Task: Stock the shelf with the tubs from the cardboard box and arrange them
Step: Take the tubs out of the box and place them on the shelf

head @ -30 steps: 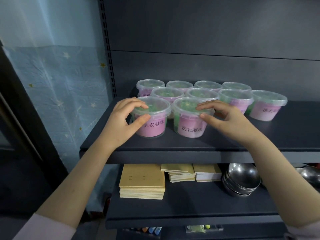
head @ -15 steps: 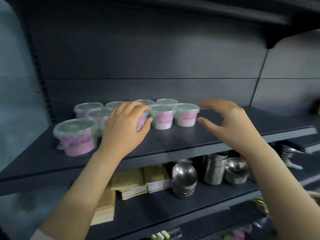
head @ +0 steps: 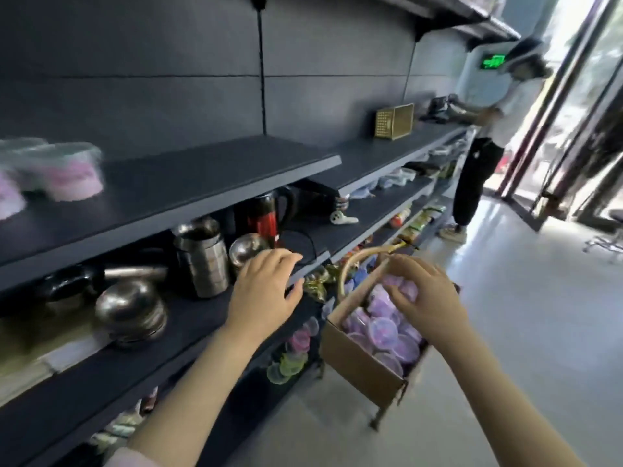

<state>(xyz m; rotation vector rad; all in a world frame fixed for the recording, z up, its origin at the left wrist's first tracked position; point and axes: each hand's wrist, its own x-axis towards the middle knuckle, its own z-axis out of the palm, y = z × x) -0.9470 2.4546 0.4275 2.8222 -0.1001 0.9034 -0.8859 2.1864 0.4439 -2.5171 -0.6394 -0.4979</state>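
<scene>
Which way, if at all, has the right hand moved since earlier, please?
Yes: the right hand left the shelf, dropping rightward to tubs in the cardboard box.

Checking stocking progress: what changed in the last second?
Both hands left the shelved tubs and swung right and down. The right hand is now at the cardboard box, fingers curled over a tub; grip unclear. The left hand hovers open by the lower shelf. The tubs stay on their shelf.
</scene>
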